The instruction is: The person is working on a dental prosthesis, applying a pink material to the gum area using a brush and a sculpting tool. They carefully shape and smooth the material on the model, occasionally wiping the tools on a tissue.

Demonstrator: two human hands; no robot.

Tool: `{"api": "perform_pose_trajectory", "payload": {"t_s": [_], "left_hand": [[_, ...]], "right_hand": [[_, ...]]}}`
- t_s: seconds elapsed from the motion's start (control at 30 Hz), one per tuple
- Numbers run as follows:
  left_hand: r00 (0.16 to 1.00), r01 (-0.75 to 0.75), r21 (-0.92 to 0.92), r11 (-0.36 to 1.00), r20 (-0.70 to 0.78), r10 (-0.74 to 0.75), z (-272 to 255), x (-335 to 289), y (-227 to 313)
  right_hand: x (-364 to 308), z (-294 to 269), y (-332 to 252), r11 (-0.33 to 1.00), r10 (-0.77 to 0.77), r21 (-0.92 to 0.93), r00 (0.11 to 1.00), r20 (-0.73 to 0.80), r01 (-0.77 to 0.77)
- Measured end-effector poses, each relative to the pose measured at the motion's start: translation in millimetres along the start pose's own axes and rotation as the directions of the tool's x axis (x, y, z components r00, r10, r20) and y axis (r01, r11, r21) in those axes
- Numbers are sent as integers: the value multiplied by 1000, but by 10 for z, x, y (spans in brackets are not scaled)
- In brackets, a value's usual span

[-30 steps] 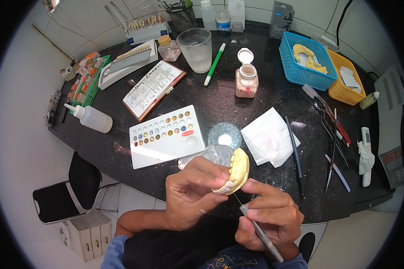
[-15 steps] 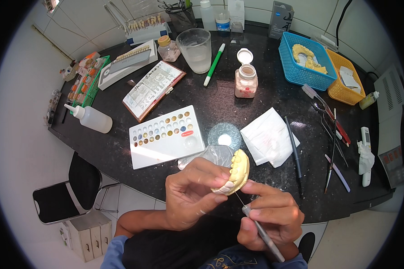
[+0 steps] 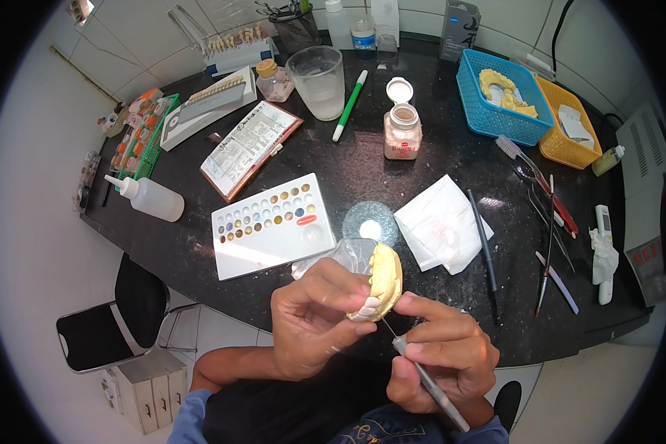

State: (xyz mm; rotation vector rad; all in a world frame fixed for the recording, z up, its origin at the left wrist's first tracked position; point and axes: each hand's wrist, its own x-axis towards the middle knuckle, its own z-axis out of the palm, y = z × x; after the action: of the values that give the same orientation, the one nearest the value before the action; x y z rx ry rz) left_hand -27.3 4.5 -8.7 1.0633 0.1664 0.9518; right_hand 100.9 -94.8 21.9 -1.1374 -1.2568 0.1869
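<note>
My left hand (image 3: pixel 314 318) pinches a yellow dental cast (image 3: pixel 385 278) between thumb and fingers, holding it above the front of the dark table. A pale whitish section of teeth (image 3: pixel 365 309) sits at the cast's near end, partly under my fingertips. In my right hand (image 3: pixel 451 355) is a slim metal carving tool (image 3: pixel 435 388), gripped like a pen. Its thin tip points up at the underside of the cast near the whitish teeth; whether it touches is hard to make out. My right fingertips rest close against the cast's edge.
Beyond my hands lie a white paint palette (image 3: pixel 266 255), clear plastic film (image 3: pixel 345 257) and a folded tissue (image 3: pixel 440 222). An open powder jar (image 3: pixel 402 137) and a water cup (image 3: pixel 317 85) stand farther back. Brushes and tweezers (image 3: pixel 547 222) lie right, below a blue basket (image 3: pixel 488 122).
The cast has turned slightly in my left hand, showing more of its toothed side. My right hand keeps the carving tool close to it, with its tip slightly farther left.
</note>
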Motion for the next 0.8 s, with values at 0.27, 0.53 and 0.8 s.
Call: {"api": "perform_pose_trajectory", "payload": {"t_s": [0.27, 0.53, 0.8], "left_hand": [[1000, -12, 5, 1000, 10, 12, -1, 6, 0], [1000, -10, 9, 1000, 5, 10, 3, 2, -1], [1000, 1, -2, 1000, -6, -1, -11, -4, -7]], "right_hand": [[-3, -8, 5, 1000, -5, -15, 1000, 23, 5], [2, -4, 3, 1000, -3, -4, 1000, 23, 3], [-15, 0, -18, 996, 39, 81, 999, -34, -36]]}}
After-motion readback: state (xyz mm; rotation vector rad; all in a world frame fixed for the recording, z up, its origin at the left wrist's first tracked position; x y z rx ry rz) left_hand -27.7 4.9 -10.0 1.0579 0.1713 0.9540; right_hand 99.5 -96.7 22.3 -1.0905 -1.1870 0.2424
